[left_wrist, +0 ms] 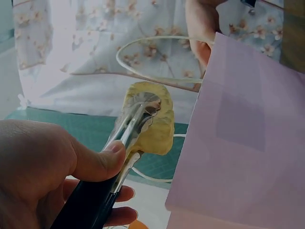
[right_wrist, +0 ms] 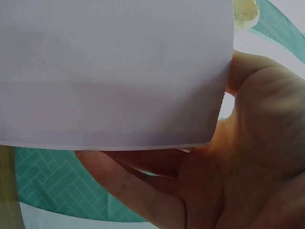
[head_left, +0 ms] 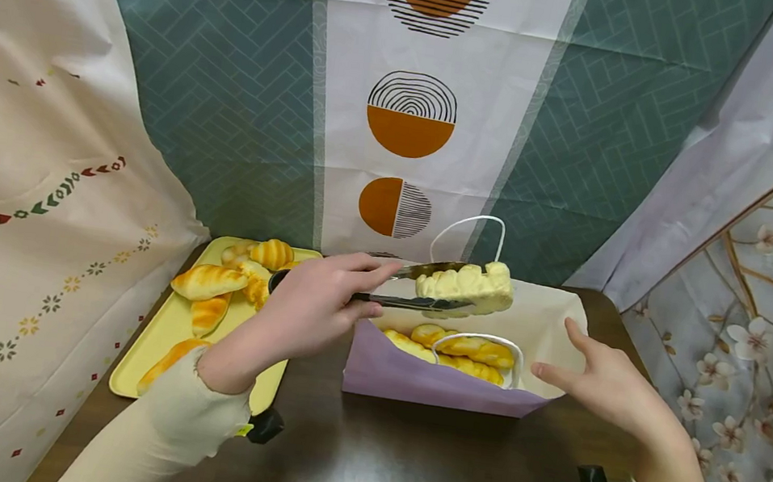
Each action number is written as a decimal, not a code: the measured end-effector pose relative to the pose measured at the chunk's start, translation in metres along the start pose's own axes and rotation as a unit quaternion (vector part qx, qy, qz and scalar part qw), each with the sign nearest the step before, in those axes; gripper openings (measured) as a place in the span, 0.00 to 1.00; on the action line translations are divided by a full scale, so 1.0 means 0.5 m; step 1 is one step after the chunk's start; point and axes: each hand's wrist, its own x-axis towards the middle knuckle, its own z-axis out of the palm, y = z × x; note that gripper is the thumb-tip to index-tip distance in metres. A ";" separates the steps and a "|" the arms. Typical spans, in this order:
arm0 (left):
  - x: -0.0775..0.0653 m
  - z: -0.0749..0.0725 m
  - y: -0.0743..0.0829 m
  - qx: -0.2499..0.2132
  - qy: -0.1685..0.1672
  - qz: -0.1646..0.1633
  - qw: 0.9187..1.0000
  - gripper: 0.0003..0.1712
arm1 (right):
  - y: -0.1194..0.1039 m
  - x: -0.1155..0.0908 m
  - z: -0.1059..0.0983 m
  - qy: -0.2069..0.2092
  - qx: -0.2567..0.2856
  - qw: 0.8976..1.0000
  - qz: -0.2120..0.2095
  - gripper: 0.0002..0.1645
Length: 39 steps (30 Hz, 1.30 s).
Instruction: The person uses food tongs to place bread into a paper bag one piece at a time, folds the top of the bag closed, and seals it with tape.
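My left hand [head_left: 331, 295] grips metal tongs [left_wrist: 128, 126] with dark handles. Between the tongs' ends is a pale yellow, bumpy toy bread [head_left: 464, 285], held above the mouth of a lilac paper bag [head_left: 440, 388]. The bag stands with its mouth open, its white inside showing. Golden braided toy breads [head_left: 475, 348] lie in it. My right hand [head_left: 605, 384] is at the bag's right side, thumb and forefinger spread at the mouth. In the right wrist view the bag's wall [right_wrist: 114, 81] hides part of that hand.
At the left a yellow tray [head_left: 150, 336] carries several toy breads [head_left: 208, 281], partly behind my left forearm. White cord handles [head_left: 470, 218] stick up from the bag. Patterned cloths [head_left: 232, 74] hang behind and on both sides of the dark wooden table [head_left: 401, 463].
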 end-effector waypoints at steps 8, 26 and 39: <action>0.029 -0.003 0.018 0.021 -0.010 0.029 0.999 0.34 | 0.000 -0.003 -0.002 0.003 -0.008 1.000 -0.011 0.64; 0.079 0.016 0.063 0.098 -0.074 0.065 0.990 0.31 | -0.014 -0.025 -0.004 -0.015 -0.001 1.000 -0.016 0.73; 0.100 0.051 0.084 0.126 -0.135 0.075 0.980 0.29 | -0.019 -0.031 0.005 -0.024 0.002 1.000 -0.019 0.76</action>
